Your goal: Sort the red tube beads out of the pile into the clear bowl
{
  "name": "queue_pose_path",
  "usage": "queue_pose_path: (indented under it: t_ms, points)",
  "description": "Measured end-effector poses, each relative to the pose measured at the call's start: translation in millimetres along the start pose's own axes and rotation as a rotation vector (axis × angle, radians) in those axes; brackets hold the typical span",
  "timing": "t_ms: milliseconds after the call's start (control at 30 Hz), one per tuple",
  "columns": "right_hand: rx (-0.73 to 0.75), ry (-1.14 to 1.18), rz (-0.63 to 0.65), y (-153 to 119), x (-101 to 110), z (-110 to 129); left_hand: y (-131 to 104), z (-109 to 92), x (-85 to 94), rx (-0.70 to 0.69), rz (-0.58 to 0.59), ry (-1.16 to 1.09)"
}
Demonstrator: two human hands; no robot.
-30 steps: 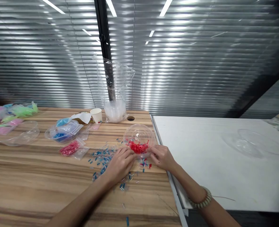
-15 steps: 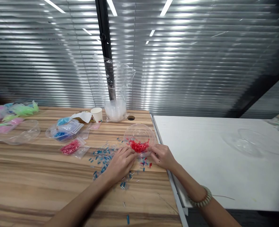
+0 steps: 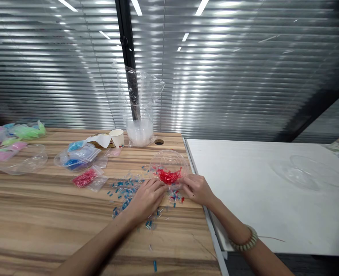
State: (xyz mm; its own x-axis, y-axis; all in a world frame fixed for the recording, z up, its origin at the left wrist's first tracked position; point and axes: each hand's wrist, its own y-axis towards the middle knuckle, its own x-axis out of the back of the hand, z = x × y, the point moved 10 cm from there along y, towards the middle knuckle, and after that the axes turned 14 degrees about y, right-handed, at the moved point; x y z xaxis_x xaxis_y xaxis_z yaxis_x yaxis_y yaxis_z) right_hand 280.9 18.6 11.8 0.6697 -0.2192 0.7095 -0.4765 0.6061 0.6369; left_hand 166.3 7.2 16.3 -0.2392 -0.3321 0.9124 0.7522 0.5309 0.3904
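A clear plastic bowl [image 3: 169, 156] with a heap of small red tube-like pieces [image 3: 169, 176] in it stands near the right edge of the wooden table. At its near left rim is my left hand [image 3: 148, 196], fingers curled and closed against it. My right hand [image 3: 196, 188] pinches the near right rim, a bracelet on that wrist. Fingertips of both hands are partly hidden. Small blue and clear tube pieces [image 3: 126, 189] lie scattered beside and under my left hand. A few red and blue pieces [image 3: 176, 197] lie between the hands.
Left of the bowl are a bag of pinkish-red pieces [image 3: 84, 178], a clear dish holding blue bags [image 3: 60, 158] and a paper cup [image 3: 117, 138]. Behind stands a bag of stacked clear bowls [image 3: 140, 132]. A white table [image 3: 244, 207] adjoins on the right, bearing clear lids [image 3: 295, 178].
The view has shifted very slightly. Both hands stay at the bowl's rim, and the pieces lie as before.
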Motion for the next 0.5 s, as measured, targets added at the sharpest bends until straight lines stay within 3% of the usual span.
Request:
queue_pose_path:
  t_ms: [500]
  points:
    - [0.005,0.029,-0.003,2.3,1.2,2.7,-0.5,-1.9,-3.0,-0.004,0.036,-0.005]
